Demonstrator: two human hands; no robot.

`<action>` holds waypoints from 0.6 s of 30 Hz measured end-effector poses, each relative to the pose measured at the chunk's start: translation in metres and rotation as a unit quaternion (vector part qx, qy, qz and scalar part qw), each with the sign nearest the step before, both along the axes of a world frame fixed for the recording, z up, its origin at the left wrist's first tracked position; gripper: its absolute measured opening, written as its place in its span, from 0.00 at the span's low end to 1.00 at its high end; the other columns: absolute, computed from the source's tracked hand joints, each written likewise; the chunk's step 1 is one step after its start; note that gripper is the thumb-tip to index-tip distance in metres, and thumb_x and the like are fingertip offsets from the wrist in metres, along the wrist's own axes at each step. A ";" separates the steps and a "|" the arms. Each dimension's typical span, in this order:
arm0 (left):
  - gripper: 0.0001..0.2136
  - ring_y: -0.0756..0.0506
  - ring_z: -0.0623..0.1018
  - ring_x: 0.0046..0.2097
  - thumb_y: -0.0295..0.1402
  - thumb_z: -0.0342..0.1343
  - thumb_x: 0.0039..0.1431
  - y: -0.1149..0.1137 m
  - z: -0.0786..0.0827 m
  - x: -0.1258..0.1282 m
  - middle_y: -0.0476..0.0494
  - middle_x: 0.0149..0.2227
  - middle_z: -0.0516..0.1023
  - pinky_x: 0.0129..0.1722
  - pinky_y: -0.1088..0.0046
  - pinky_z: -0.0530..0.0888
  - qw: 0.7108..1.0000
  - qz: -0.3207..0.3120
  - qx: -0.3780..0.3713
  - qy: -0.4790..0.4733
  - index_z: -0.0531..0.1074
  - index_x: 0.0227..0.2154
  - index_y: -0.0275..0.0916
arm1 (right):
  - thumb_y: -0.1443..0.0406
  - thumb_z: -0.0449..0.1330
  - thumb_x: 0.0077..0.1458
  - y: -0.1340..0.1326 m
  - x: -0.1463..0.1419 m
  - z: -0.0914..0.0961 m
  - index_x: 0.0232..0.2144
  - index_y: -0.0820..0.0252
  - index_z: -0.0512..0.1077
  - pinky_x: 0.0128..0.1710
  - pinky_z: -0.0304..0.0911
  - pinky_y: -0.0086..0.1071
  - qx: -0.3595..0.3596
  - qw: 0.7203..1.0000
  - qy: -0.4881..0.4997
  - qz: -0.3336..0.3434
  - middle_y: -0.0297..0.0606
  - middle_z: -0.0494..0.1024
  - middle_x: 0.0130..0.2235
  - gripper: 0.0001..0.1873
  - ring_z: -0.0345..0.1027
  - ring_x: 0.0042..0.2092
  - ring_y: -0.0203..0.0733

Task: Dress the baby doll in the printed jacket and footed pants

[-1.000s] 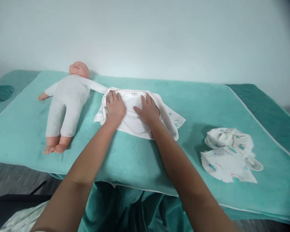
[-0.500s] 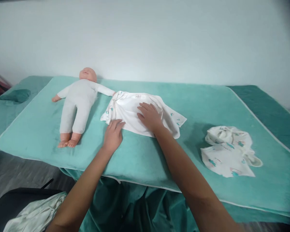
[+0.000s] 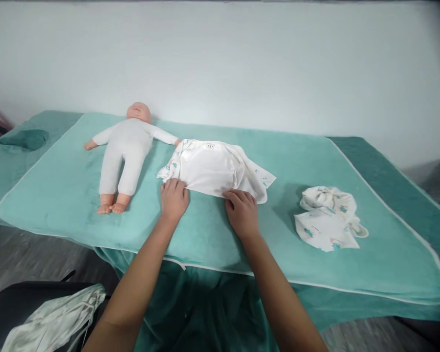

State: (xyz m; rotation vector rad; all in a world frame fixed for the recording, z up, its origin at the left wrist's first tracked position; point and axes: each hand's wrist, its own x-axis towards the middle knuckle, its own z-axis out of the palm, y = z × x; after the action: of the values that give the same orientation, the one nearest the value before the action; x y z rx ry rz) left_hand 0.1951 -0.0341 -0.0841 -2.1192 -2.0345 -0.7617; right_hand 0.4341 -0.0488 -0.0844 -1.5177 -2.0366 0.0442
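A white baby shirt (image 3: 209,166) with small green prints at its sleeves lies spread on the green mat. At the near left corner of its lower edge, my left hand (image 3: 174,199) has its fingers closed on the hem. My right hand (image 3: 242,212) is curled with fingertips and thumb pinching the same edge further right. Left of the shirt, a baby doll (image 3: 126,144) in a white body suit lies on its back, arms spread; one doll hand touches or nearly touches the shirt's upper left corner.
A crumpled printed baby garment (image 3: 330,217) lies on the mat to the right. The green mat (image 3: 212,244) covers a bed against a white wall (image 3: 220,63). At lower left stands a black chair (image 3: 18,300) with a pale cloth (image 3: 55,320) on it.
My right hand has moved from the middle of the shirt down to its lower edge and curled there. My left hand stays by the near left corner. The view has shifted slightly.
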 end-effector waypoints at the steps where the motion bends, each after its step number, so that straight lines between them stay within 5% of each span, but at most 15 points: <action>1: 0.10 0.36 0.76 0.50 0.28 0.49 0.66 0.000 0.000 0.000 0.38 0.44 0.79 0.48 0.57 0.66 1.000 -0.004 0.001 0.001 0.77 0.40 0.42 | 0.69 0.52 0.64 -0.001 0.001 0.001 0.44 0.53 0.79 0.54 0.63 0.49 0.005 1.000 -0.004 -0.011 0.42 0.83 0.48 0.16 0.71 0.52 0.54; 6: 0.10 0.38 0.77 0.45 0.25 0.50 0.63 -0.001 -0.001 -0.004 0.39 0.36 0.79 0.44 0.58 0.66 0.999 -0.040 0.005 0.007 0.76 0.31 0.41 | 0.71 0.53 0.60 -0.001 0.005 0.000 0.34 0.54 0.79 0.50 0.63 0.48 0.037 0.996 0.025 -0.075 0.42 0.83 0.40 0.15 0.71 0.47 0.54; 12: 0.10 0.39 0.76 0.43 0.22 0.51 0.60 0.007 -0.009 -0.006 0.40 0.36 0.79 0.42 0.61 0.68 0.996 -0.059 0.058 -0.018 0.76 0.33 0.40 | 0.72 0.53 0.54 0.010 0.024 -0.004 0.37 0.56 0.77 0.48 0.66 0.42 0.047 0.987 0.151 0.002 0.40 0.81 0.40 0.14 0.72 0.44 0.47; 15: 0.11 0.39 0.76 0.44 0.20 0.51 0.60 0.010 -0.012 -0.006 0.41 0.37 0.80 0.41 0.62 0.68 0.993 -0.085 0.077 -0.027 0.77 0.35 0.40 | 0.64 0.54 0.57 0.035 0.061 -0.002 0.45 0.58 0.74 0.48 0.67 0.42 0.064 0.970 0.196 -0.126 0.43 0.78 0.44 0.15 0.72 0.43 0.46; 18: 0.11 0.40 0.76 0.42 0.19 0.52 0.57 0.011 -0.013 -0.005 0.42 0.33 0.78 0.39 0.63 0.68 0.994 -0.081 0.067 -0.017 0.74 0.29 0.40 | 0.55 0.59 0.55 0.065 0.096 0.001 0.49 0.62 0.73 0.49 0.65 0.45 -0.020 0.946 0.149 -0.288 0.49 0.77 0.47 0.23 0.70 0.44 0.49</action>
State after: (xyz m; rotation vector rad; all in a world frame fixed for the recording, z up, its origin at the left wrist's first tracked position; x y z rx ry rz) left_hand 0.1896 -0.0236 -0.0969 -2.2280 -1.7884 -0.9353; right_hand 0.5299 0.0164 -0.0831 -1.9424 -1.3107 0.0781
